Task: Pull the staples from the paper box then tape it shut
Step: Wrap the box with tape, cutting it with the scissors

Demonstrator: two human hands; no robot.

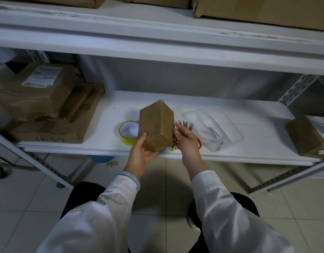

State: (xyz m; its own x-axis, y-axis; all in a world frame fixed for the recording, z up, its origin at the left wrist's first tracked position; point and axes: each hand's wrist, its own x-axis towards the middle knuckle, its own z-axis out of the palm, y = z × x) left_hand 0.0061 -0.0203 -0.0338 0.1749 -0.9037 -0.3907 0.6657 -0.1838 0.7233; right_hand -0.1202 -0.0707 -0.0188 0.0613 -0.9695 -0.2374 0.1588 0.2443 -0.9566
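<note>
A small brown paper box (156, 125) is held tilted above the front edge of the white shelf (248, 110). My left hand (142, 152) grips its lower left corner from underneath. My right hand (186, 141) touches the box's right side with its fingertips. A roll of yellow tape (127, 132) lies flat on the shelf just left of the box. Metal pliers (188, 125) with red handles lie behind my right hand, mostly hidden by it.
A clear plastic tray (215, 130) with a few staples sits right of the hands. Stacked brown cartons (44, 103) fill the shelf's left end, another parcel (309, 136) the right end. An upper shelf (157, 42) overhangs. A blue basket (101, 157) stands on the tiled floor below.
</note>
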